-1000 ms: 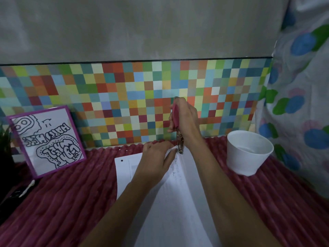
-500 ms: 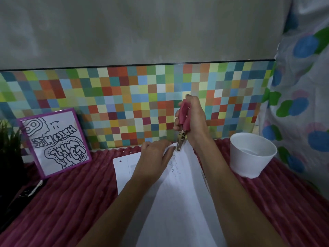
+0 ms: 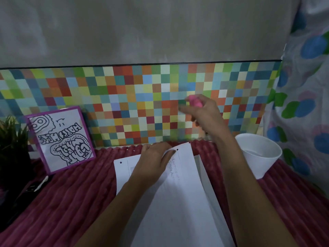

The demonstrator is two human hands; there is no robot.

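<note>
A white sheet of paper [image 3: 179, 198] with punched holes and faint handwriting lies on the dark red ribbed cloth [image 3: 74, 193], cut into separate strips along its length. My left hand [image 3: 153, 163] presses on the top of the paper, fingertips pinching the upper edge of the middle strip. My right hand [image 3: 204, 114] is lifted above the paper's far end and grips pink-handled scissors [image 3: 195, 101]; only the handle shows, blurred, and the blades are hidden behind the hand.
A white paper cup [image 3: 258, 154] stands to the right of the paper. A purple-framed drawing [image 3: 60, 138] leans on the multicoloured checked wall panel [image 3: 124, 97] at left, beside a green plant [image 3: 10, 132]. A dotted curtain [image 3: 306, 86] hangs at right.
My right hand has risen from the paper's top edge and moved right with the scissors. The left hand stays pressed on the paper. The strips now lie apart.
</note>
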